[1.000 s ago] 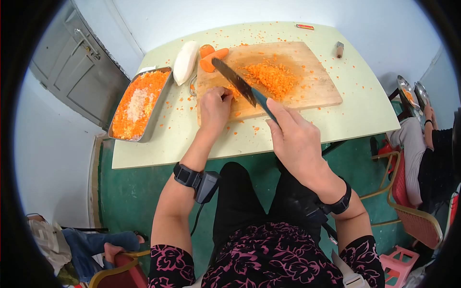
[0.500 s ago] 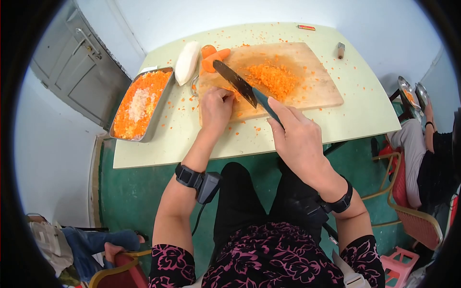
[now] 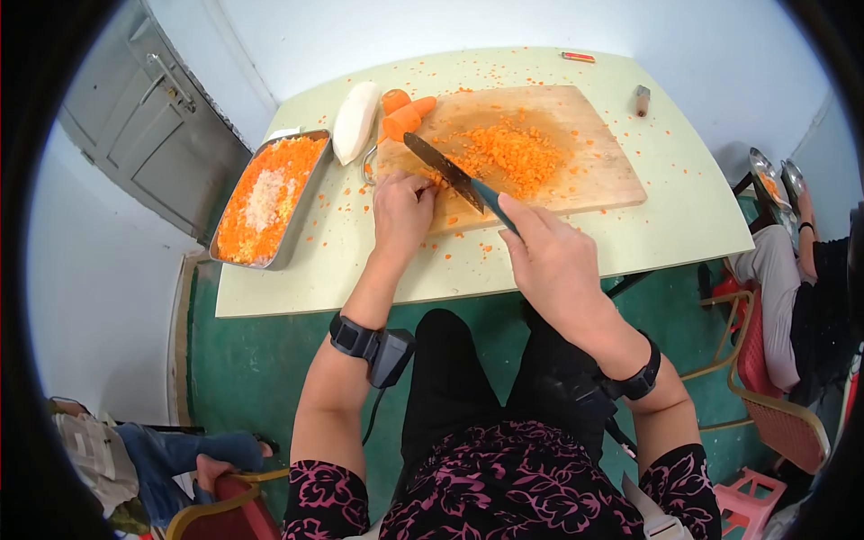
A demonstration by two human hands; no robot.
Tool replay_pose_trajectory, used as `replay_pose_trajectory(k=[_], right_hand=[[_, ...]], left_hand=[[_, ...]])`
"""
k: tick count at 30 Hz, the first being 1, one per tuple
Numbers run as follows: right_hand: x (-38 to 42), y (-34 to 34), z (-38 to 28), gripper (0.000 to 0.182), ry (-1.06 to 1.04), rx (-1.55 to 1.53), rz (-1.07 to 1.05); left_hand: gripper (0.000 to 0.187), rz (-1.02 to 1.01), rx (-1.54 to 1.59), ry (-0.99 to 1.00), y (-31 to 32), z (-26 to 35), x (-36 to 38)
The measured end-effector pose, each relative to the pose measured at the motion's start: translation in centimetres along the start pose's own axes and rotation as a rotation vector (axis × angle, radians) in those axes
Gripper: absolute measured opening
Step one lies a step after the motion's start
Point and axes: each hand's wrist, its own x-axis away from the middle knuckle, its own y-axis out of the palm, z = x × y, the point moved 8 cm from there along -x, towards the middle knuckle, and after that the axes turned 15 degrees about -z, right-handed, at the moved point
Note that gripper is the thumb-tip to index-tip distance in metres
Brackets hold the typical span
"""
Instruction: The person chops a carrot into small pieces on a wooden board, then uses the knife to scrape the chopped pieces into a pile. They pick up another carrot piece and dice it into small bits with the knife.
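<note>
My right hand (image 3: 556, 265) grips the dark handle of a kitchen knife (image 3: 447, 168). Its blade points up and left over the near-left part of a wooden cutting board (image 3: 603, 180). Just left of the blade, my left hand (image 3: 402, 214) is closed at the board's edge, fingers curled on a piece of carrot, mostly hidden by the fingers. A heap of finely chopped carrot (image 3: 517, 157) lies mid-board beyond the knife. Two larger carrot pieces (image 3: 409, 117) rest at the board's far-left corner, beside a peeled white radish (image 3: 356, 122).
At the table's left stands a metal tray (image 3: 306, 193) full of chopped orange and pale bits. Carrot crumbs dot the table (image 3: 315, 292). A small red packet (image 3: 578, 57) and a short stub-like object (image 3: 642, 101) lie at the back right. Other people sit at both sides.
The knife blade has dropped slightly closer to the board near my left fingers. My left hand stays almost in place. The whole view has shifted a little.
</note>
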Motion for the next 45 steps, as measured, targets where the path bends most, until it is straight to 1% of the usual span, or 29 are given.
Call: replay_pose_trajectory(k=[4, 6, 9, 10, 13, 16, 21, 22, 24, 25, 28, 31, 33, 37, 39, 42, 43, 45], right_hand=[[-0.2, -0.7, -0.2, 0.035, -0.017, -0.026, 0.054], [0.0, 0.0, -0.1, 0.035, -0.030, -0.031, 0.055], [-0.1, 0.0, 0.3, 0.033, 0.052, -0.060, -0.016], [-0.1, -0.3, 0.1, 0.033, 0.053, -0.066, 0.000], [0.0, -0.5, 0.0, 0.033, 0.059, -0.058, 0.015], [-0.1, 0.2, 0.2, 0.035, 0.034, -0.033, 0.011], [0.0, -0.5, -0.4, 0.037, -0.041, -0.066, 0.092], [0.1, -0.2, -0.3, 0.037, -0.033, -0.050, 0.069], [0.0, 0.4, -0.2, 0.036, -0.023, -0.020, 0.028], [-0.1, 0.1, -0.3, 0.036, -0.029, -0.030, 0.040], [-0.1, -0.6, -0.5, 0.035, -0.030, -0.045, 0.070], [0.0, 0.0, -0.4, 0.035, -0.022, -0.025, 0.064], [-0.2, 0.6, 0.1, 0.036, 0.001, -0.004, 0.021], [-0.1, -0.4, 0.0, 0.036, 0.004, -0.037, 0.074], [0.1, 0.2, -0.1, 0.035, -0.025, -0.053, 0.076], [0.1, 0.1, 0.4, 0.035, 0.024, -0.049, 0.039], [0.2, -0.4, 0.6, 0.034, 0.036, -0.072, 0.072], [0.4, -1.9, 1.2, 0.033, 0.054, -0.117, 0.144]], left_hand=[[0.011, -0.023, 0.016, -0.061, 0.0, 0.1, -0.1], [0.011, -0.020, 0.017, -0.041, 0.2, -0.1, -0.2], [0.011, 0.001, 0.015, -0.004, 0.1, 0.0, -0.2], [0.012, 0.008, 0.016, 0.009, 0.1, 0.1, -0.1], [0.009, -0.018, 0.062, -0.040, 0.2, 0.0, -0.1], [0.009, -0.008, 0.070, -0.023, 0.1, 0.0, -0.2], [0.009, -0.043, 0.161, -0.135, 0.0, -0.2, -0.1], [0.009, -0.051, 0.167, -0.150, -0.1, -0.3, -0.1], [0.009, -0.041, 0.154, -0.125, -0.1, -0.3, -0.2], [0.009, -0.038, 0.148, -0.113, 0.0, -0.3, -0.2], [0.008, -0.034, 0.166, -0.168, -0.1, -0.6, 0.0], [0.009, 0.008, 0.062, -0.078, 0.0, -0.5, -0.1], [0.009, 0.001, 0.069, -0.101, 0.0, -0.6, -0.1], [0.007, -0.042, 0.150, -0.153, -0.1, -0.3, 0.0], [0.007, -0.037, 0.141, -0.140, 0.0, -0.3, -0.1], [0.009, -0.022, 0.091, -0.112, 0.0, -0.4, -0.1], [0.011, -0.015, 0.069, -0.103, -0.1, -0.5, 0.0], [0.012, 0.015, 0.151, -0.109, -0.1, -0.9, 0.1]])
